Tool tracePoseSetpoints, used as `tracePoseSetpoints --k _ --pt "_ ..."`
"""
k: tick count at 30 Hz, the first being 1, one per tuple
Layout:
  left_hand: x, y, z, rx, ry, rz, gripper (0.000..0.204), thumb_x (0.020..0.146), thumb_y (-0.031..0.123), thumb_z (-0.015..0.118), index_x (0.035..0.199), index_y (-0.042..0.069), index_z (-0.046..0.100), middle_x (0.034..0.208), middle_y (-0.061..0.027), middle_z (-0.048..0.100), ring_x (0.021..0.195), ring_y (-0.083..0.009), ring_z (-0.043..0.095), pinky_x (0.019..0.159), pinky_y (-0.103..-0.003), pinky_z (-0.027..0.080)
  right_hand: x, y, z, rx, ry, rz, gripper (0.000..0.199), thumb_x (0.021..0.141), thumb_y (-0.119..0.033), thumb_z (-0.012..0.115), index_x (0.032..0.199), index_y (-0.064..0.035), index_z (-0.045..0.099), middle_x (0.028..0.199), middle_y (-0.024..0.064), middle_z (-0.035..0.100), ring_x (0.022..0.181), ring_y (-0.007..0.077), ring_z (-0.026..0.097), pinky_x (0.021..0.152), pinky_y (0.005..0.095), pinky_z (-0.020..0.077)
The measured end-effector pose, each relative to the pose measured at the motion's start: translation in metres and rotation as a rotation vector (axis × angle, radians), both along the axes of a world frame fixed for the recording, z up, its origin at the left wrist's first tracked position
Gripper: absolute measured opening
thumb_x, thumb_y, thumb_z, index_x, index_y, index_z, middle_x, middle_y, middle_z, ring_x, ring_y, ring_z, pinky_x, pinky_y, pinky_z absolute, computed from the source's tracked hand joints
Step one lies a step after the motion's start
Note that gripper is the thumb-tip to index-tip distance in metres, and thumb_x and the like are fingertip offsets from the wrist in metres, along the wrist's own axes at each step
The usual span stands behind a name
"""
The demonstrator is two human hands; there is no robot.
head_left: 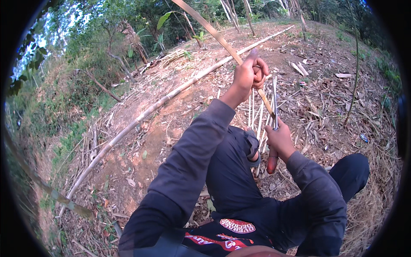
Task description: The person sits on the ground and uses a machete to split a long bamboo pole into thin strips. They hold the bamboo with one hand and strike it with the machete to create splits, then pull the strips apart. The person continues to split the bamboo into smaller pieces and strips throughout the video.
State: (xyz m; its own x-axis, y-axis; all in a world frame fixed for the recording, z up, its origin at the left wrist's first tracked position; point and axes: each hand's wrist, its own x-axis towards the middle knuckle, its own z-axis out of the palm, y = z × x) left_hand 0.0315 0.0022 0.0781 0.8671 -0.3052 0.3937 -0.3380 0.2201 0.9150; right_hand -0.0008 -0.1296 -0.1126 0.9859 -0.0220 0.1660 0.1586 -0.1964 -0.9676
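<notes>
Grips a long, flat, pale-brown strip (209,30) in the left hand (251,73), with fingers curled round and thumb pointing up along it. Grasps a knife (275,103) by its reddish-brown handle in the right hand (280,139), with the blade pointing away from the body, toward the far edge of the ground (167,124). Has the strip slanting from beyond the top of the view, down through the left hand, to a lower end at the blade, just above the right hand; cannot tell whether cut into there. Sits low, knees bent, in dark trousers (231,167) and long dark sleeves (184,154). Has several slender, pale sticks (250,109) below the left hand, to the left of the knife. Has a long, pale pole (141,118) lying well to the left, running from near the ground's near left corner toward its far edge. Faces slim trees (248,19) at that far edge, with green shrubs (64,94) along the left edge and dry leaves (317,112) scattered toward the right.
</notes>
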Motion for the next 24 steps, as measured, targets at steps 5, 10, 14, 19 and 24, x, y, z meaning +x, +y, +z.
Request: tracePoseSetpoints --k 5,10,14,19,24 --pt "-0.003 -0.002 0.001 -0.015 -0.015 -0.002 0.063 0.104 0.05 0.035 0.071 -0.001 0.053 0.043 0.0035 0.022 0.034 -0.0109 0.02 0.038 -0.028 0.019 0.016 0.0 -0.016 0.013 -0.054 0.005 0.062 0.083 -0.02 0.063 0.138 0.0063 0.047 0.081 0.0235 0.067 0.07 0.0292 0.068 0.066 0.0394 0.0515" --pt "-0.003 0.002 0.0 -0.009 0.008 0.01 0.062 0.103 0.051 0.036 0.073 0.0 0.054 0.043 0.0047 0.02 0.035 -0.01 0.019 0.038 -0.028 0.019 0.008 0.002 -0.01 0.0 -0.055 0.017 0.059 0.085 -0.019 0.06 0.138 0.0035 0.048 0.084 0.0244 0.067 0.073 0.03 0.068 0.067 0.0405 0.0515" --pt "-0.002 0.002 0.001 -0.008 0.006 -0.016 0.062 0.103 0.052 0.035 0.074 0.001 0.054 0.044 0.0056 0.019 0.036 -0.0097 0.018 0.039 -0.028 0.019 0.005 0.0 -0.005 0.036 -0.044 0.051 0.059 0.085 -0.017 0.059 0.139 0.0022 0.047 0.088 0.025 0.067 0.076 0.0312 0.068 0.069 0.0407 0.0514" --pt "0.001 0.0 0.002 -0.002 0.0 -0.034 0.063 0.103 0.053 0.033 0.075 0.001 0.054 0.044 0.0057 0.018 0.036 -0.0098 0.018 0.039 -0.028 0.019 0.001 -0.002 0.0 -0.021 -0.058 0.019 0.058 0.087 -0.017 0.059 0.14 0.0023 0.046 0.091 0.0253 0.066 0.078 0.032 0.068 0.072 0.0406 0.0513" --pt "-0.001 0.0 0.002 0.004 -0.01 -0.019 0.066 0.104 0.054 0.03 0.074 0.0 0.053 0.044 0.0053 0.019 0.037 -0.01 0.018 0.039 -0.028 0.018 -0.025 0.005 0.025 -0.065 -0.284 -0.055 0.046 0.097 -0.026 0.055 0.131 0.0048 0.052 0.087 0.0214 0.066 0.078 0.0283 0.066 0.073 0.0405 0.0502"
